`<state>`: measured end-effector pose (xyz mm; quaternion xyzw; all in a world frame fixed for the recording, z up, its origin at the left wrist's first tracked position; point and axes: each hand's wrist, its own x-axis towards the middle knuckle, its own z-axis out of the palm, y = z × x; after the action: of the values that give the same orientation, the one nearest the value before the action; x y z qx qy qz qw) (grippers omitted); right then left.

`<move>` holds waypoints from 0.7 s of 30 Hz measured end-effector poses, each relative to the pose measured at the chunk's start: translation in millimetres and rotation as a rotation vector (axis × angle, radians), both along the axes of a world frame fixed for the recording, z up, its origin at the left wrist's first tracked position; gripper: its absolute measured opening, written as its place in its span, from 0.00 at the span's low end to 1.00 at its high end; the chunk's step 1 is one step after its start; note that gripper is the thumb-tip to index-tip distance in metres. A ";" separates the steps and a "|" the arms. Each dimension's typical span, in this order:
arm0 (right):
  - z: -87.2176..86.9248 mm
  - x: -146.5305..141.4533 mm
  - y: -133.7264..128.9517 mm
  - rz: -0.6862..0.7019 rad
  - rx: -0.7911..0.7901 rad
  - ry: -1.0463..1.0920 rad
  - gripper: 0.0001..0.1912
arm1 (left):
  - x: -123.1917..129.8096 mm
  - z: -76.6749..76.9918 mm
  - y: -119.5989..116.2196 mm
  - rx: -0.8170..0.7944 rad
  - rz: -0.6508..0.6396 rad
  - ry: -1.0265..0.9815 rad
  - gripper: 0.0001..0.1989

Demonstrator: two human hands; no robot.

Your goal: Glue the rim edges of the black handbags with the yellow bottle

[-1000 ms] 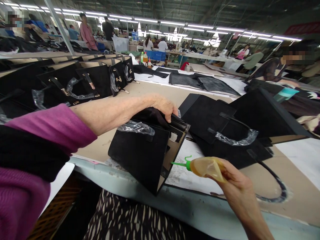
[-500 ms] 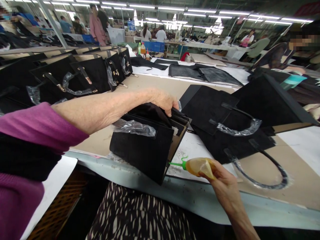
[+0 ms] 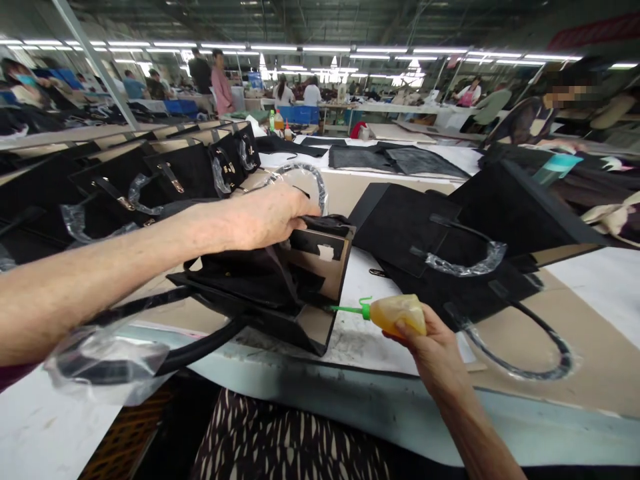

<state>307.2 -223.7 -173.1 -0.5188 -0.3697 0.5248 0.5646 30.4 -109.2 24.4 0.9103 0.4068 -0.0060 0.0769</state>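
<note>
Left hand (image 3: pixel 280 210) from where I stand is clamped over the upper edge of an open black bag (image 3: pixel 280 300), fingers curled down and pinching the dark material there. That bag lies tilted in the middle of the frame, by the front edge of the table (image 3: pixel 585 333), its end gaping to the right so the tan inside shows, with a white patch (image 3: pixel 325 252) stuck up high. One plastic-wrapped handle (image 3: pixel 215 347) droops out at lower left; another wrapped handle (image 3: pixel 320 180) arches up behind the fingers.

Over to the right of centre, the right hand (image 3: pixel 425 333) has its fingers and thumb closed round a soft squeeze bottle (image 3: pixel 399 313) of yellowish liquid. Its thin green nozzle (image 3: pixel 350 309) points left, the tip right at the bag's open end; I can't tell whether it touches.

Beyond, more black bags (image 3: pixel 400 223) lie heaped at the right, handles sleeved in clear plastic, while a row of upright bags (image 3: pixel 185 160) with metal fittings fills the upper left. Flat black panels (image 3: pixel 355 159) rest on white paper at upper centre, and a person (image 3: pixel 530 120) leans over dark material at upper right.
</note>
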 end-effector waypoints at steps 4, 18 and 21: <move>1.6 -13.5 19.5 0.013 0.078 -0.072 0.22 | -13.8 -32.6 -17.1 0.214 0.028 0.123 0.14; -26.2 -25.9 53.9 0.120 0.112 -0.162 0.23 | -22.2 -59.3 -51.0 0.169 0.120 0.177 0.17; -25.2 -22.9 49.8 0.141 0.077 -0.159 0.23 | -24.7 -62.8 -53.8 0.170 0.126 0.167 0.18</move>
<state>284.3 -173.9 -198.3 -0.5095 -0.4687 0.5058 0.5146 5.8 -163.0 -38.5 0.8824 0.4673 -0.0422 -0.0344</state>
